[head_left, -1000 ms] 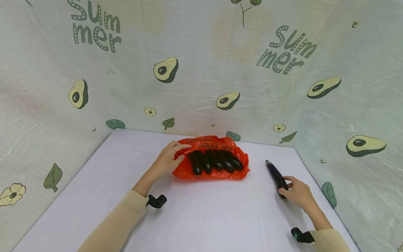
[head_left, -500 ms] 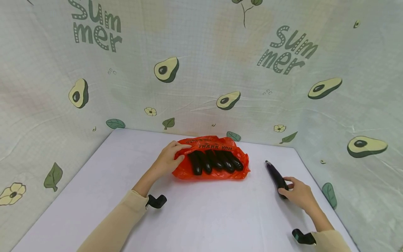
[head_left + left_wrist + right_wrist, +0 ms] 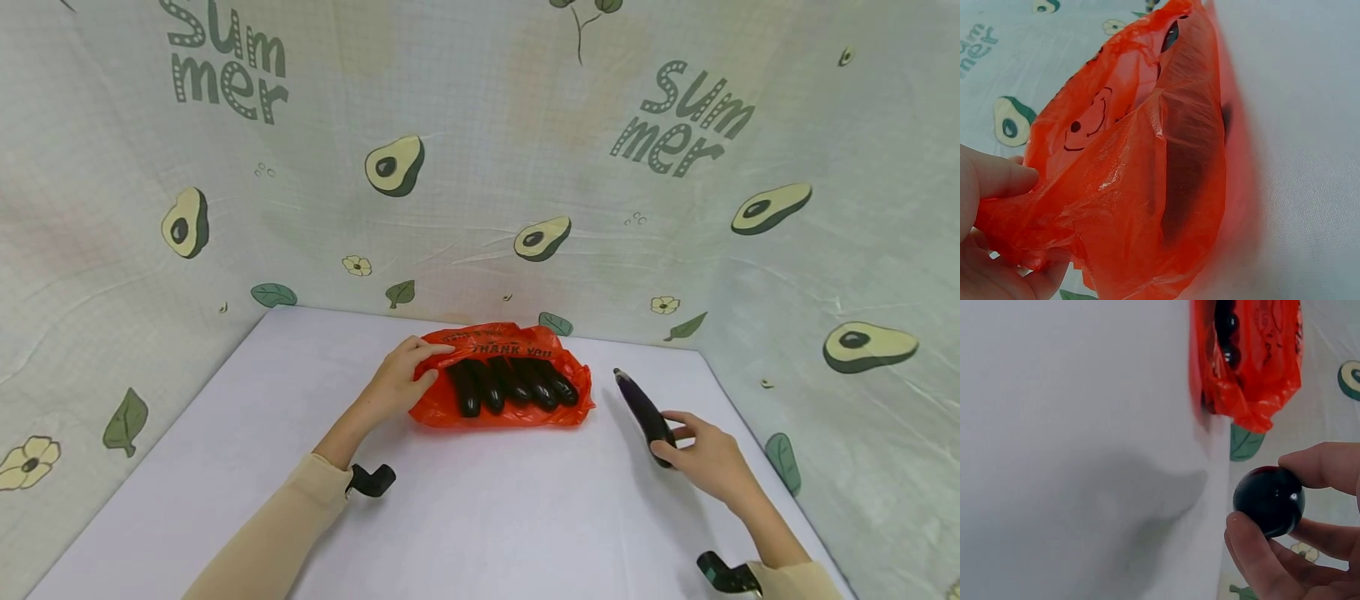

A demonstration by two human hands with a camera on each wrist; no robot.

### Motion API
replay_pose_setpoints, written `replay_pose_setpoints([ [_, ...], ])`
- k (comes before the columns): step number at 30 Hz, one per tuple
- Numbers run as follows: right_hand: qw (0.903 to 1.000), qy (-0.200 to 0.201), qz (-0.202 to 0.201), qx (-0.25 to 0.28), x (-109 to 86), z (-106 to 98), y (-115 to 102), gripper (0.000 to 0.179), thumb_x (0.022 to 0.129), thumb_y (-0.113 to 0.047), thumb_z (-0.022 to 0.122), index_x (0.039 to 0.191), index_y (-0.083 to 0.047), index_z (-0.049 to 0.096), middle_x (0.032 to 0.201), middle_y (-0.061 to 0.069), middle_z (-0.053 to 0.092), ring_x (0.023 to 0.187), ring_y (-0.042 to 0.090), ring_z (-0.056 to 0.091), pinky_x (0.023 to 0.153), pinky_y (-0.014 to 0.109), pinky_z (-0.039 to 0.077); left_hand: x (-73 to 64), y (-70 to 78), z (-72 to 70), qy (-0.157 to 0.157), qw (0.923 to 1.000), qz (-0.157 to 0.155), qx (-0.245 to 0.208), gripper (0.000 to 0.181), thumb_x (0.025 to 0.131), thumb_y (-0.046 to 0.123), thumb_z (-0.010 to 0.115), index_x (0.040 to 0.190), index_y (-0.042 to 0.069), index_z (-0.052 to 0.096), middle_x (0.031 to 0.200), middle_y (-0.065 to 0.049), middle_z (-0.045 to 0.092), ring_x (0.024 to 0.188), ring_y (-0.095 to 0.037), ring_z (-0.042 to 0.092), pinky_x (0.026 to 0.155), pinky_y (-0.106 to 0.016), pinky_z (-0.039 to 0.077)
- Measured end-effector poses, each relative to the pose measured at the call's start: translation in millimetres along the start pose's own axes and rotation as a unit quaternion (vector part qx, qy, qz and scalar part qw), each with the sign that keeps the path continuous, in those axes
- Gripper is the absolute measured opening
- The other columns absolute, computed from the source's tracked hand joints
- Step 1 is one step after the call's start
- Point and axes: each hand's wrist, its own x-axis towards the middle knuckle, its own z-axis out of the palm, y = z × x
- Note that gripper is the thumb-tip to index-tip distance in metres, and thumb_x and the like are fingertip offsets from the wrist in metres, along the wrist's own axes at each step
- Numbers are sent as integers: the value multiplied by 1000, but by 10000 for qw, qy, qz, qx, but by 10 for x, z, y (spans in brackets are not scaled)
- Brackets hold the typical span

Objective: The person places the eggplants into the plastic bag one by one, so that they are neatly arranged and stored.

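Observation:
A red plastic bag [image 3: 495, 420] with "THANK YOU" print lies toward the back of the table, its mouth spread. Several dark eggplants [image 3: 513, 382] lie side by side in it. At the bag's left edge my left hand [image 3: 397, 379] pinches the plastic; in the left wrist view the thumb and fingers grip a fold of the bag [image 3: 1122, 181]. Over on the right, my right hand [image 3: 701, 457] holds a single eggplant [image 3: 642, 410] near its thick end, stem pointing away. The right wrist view shows that eggplant's round end [image 3: 1269, 501] between thumb and fingers, above its shadow.
A white table [image 3: 510, 517] carries everything. Cloth printed with avocados and "summer" [image 3: 465, 167] rises behind the table and along both sides. Black wrist cameras [image 3: 373, 481] are strapped at both sleeves.
My right hand has lifted the eggplant off the table and shifted it a little to the left, toward the bag. The left hand and the bag stay where they were.

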Motion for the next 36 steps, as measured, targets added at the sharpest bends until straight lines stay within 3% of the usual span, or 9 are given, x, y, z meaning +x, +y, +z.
replay_pose_setpoints([
  [13, 9992, -243, -288, 140, -145, -81, -441, 65, 93, -36, 80, 145, -2, 60, 117, 21, 74, 86, 21, 74, 65, 34, 56, -14, -12, -14, 3, 10000, 24, -24, 44, 101, 3, 68, 143, 18, 68, 116, -6, 59, 104, -25, 55, 87, -38, 52],
  [22, 9971, -485, -386, 436, -172, 6, -627, 64, 92, -32, 83, 145, -4, 61, 115, 16, 74, 84, 18, 72, 65, 33, 55, -18, -17, -11, -8, 10000, 36, 80, 43, 102, 5, 67, 143, 18, 68, 118, -6, 59, 108, -25, 57, 94, -40, 53],
  [36, 9931, -606, -724, 694, -68, 198, -878, 60, 91, -28, 82, 144, -7, 63, 112, 12, 74, 82, 19, 70, 66, 33, 55, -21, -22, -6, 16, 9999, 69, 87, 44, 102, 5, 68, 144, 18, 68, 117, -5, 59, 104, -24, 56, 88, -38, 51],
])
